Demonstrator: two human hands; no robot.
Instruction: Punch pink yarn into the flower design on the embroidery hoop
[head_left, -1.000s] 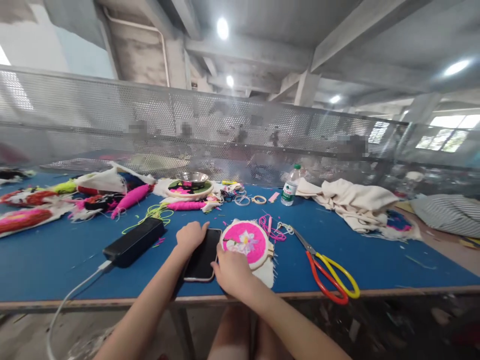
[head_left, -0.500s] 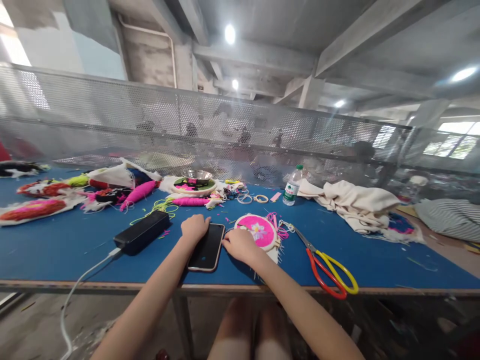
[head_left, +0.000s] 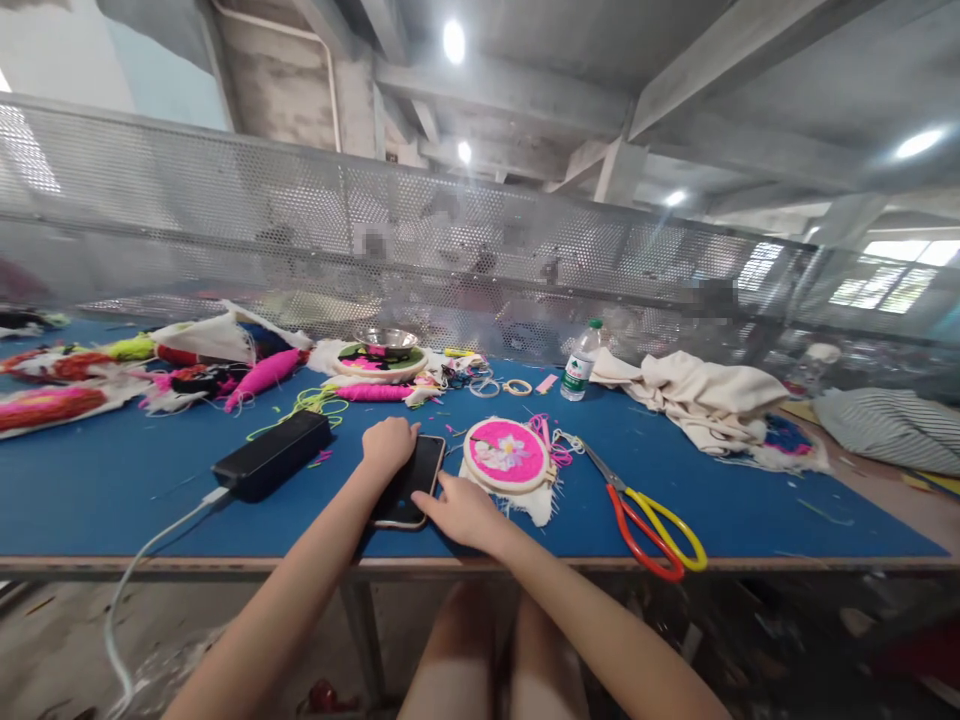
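A dark-screened smartphone (head_left: 409, 490) lies on the blue table in front of me. My left hand (head_left: 386, 447) is curled at its upper left edge, with the fingertips partly hidden. At the lower right, my right hand (head_left: 457, 508) has its thumb stretched over the screen and the index finger apart from it, near the phone's side. Just beyond that hand rests an embroidery hoop (head_left: 507, 455) holding bright pink cloth with a white flower. Pink thread (head_left: 551, 440) trails from the hoop's right side.
Scissors (head_left: 637, 510) with red and yellow handles lie right of the hoop. A black power adapter (head_left: 274, 455) with a white cable sits to the left. Behind stand a water bottle (head_left: 581, 362) and a metal bowl (head_left: 386, 343). Cream cloth (head_left: 697, 395) is heaped at right, coloured yarn (head_left: 270, 375) at left.
My right hand has slid off the hoop's edge, toward me, and its thumb now reaches over the phone's lower screen. My left hand stays at the phone. The view has shifted slightly.
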